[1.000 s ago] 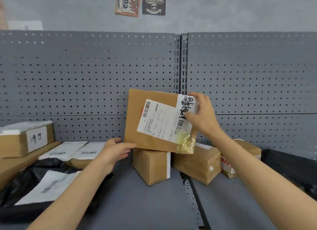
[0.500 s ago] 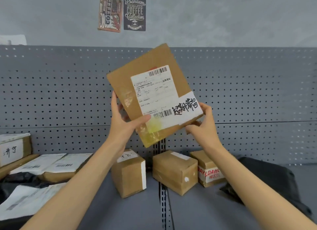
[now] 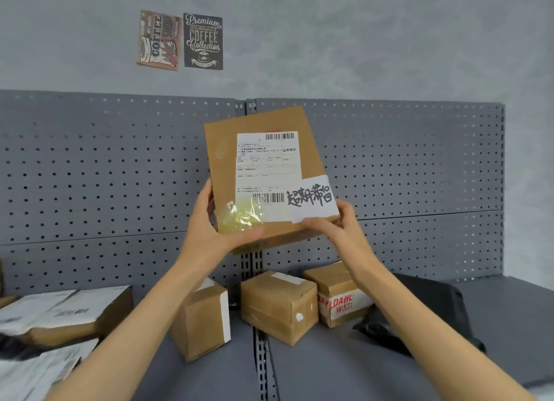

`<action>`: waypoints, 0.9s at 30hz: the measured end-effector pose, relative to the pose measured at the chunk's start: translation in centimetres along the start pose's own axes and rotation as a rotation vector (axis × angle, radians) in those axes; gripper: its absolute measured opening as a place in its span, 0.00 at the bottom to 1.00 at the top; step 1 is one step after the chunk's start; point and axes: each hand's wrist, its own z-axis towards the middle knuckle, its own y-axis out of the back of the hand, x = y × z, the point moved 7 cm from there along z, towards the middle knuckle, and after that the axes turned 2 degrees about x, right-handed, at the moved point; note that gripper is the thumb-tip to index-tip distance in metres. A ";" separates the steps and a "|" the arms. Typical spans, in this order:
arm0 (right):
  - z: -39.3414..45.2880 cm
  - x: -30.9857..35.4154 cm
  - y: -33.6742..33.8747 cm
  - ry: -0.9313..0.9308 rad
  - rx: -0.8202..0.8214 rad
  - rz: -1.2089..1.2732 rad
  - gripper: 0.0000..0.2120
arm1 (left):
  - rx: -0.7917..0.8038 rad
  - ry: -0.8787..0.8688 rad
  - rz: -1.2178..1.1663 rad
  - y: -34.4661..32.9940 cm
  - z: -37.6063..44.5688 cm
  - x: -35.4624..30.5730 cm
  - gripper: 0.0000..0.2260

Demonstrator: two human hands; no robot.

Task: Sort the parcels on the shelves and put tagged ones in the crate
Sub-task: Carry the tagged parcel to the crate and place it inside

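Note:
I hold a flat brown cardboard parcel upright in front of the pegboard, its face toward me. It carries a white shipping label with barcodes and a white handwritten tag at its lower right corner. My left hand grips the parcel's lower left edge, thumb across the front. My right hand holds the lower right corner just below the tag. No crate is in view.
On the grey shelf below stand three small brown boxes. A black bag lies at the right. Flat labelled parcels are piled at the left. The grey pegboard backs the shelf.
The parcel was lifted off the shelf, my left hand joined the right on it, and it turned from tilted to nearly upright. The view shifted up and right.

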 end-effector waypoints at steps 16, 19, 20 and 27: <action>-12.9 8.0 6.3 0.136 -0.517 -0.467 0.50 | 0.337 -0.248 -0.175 -9.0 -1.2 -7.2 0.52; -18.3 10.6 7.8 0.102 -0.623 -0.607 0.50 | 0.407 -0.267 -0.294 -11.7 -4.5 -9.6 0.53; -20.3 11.5 8.3 0.084 -0.664 -0.650 0.50 | 0.444 -0.275 -0.338 -12.7 -5.8 -10.6 0.53; -36.7 20.6 10.5 -0.007 -1.010 -0.898 0.52 | 0.719 -0.361 -0.618 -18.0 -16.2 -20.9 0.53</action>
